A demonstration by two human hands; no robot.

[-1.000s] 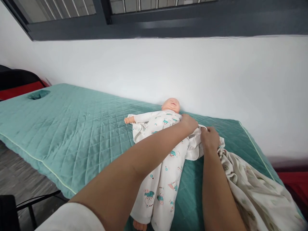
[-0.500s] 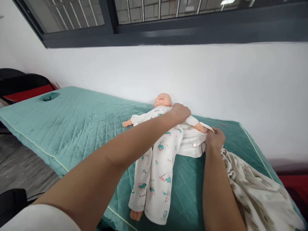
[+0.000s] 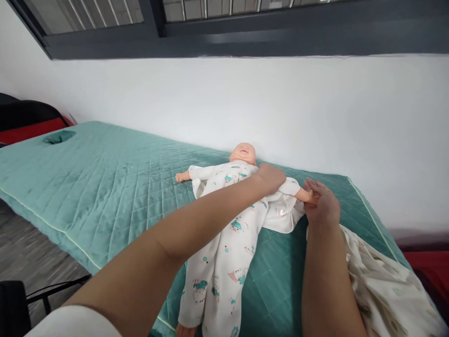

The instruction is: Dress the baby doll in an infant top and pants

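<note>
A baby doll (image 3: 243, 152) in a white printed sleepsuit (image 3: 224, 243) lies on its back on a teal quilted massage bed (image 3: 105, 182). My left hand (image 3: 271, 177) reaches across the doll and rests closed on the sleepsuit at its far shoulder and sleeve. My right hand (image 3: 322, 202) holds the doll's small hand (image 3: 304, 195) where it comes out of the sleeve, fingers loosely curled round it. An open flap of the sleepsuit (image 3: 282, 216) lies spread beside the doll's body.
A cream patterned blanket (image 3: 382, 285) lies bunched on the bed at the right, by my right forearm. A white wall and dark window frame (image 3: 224, 32) run behind the bed. The bed's face hole (image 3: 58, 136) is at far left. A dark chair frame (image 3: 45, 299) stands below left.
My right hand has let go of the sleepsuit's edge and now holds the doll's hand, which has emerged from the sleeve. The doll's arm stretches further right.
</note>
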